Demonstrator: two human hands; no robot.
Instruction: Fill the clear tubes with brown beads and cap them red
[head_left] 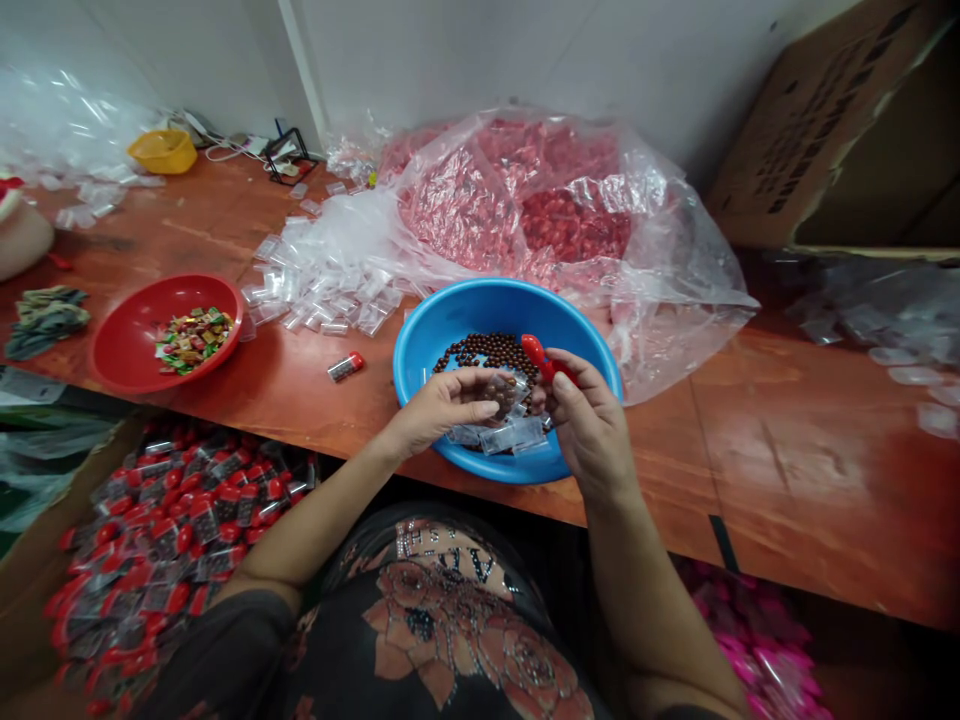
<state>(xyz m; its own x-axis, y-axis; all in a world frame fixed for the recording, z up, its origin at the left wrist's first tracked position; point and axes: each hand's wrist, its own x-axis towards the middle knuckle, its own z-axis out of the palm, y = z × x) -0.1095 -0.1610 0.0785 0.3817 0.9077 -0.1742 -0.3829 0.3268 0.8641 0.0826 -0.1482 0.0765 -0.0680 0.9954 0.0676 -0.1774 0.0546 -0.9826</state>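
Note:
My left hand [450, 405] is closed on a small clear plastic container [504, 394] with brown balls inside, held over the blue basin [409, 350]. Close beside it, my right hand [592, 415] pinches a glossy red plastic piece [534, 350] with a rounded end; my fingers hide part of it, so its exact kind is unclear. Below both hands, many small brown balls [484, 348] lie in the basin, along with several clear empty containers [514, 436]. One filled container with a red cap [346, 367] lies on the table left of the basin.
A large clear bag of red pieces [480, 200] stands behind the basin. Clear containers [337, 275] are heaped to its left. The red bowl [112, 340] holds wrapped sweets. Below the table edge, a carton contains red-capped containers [180, 530]. An open cardboard box [802, 120] leans at right.

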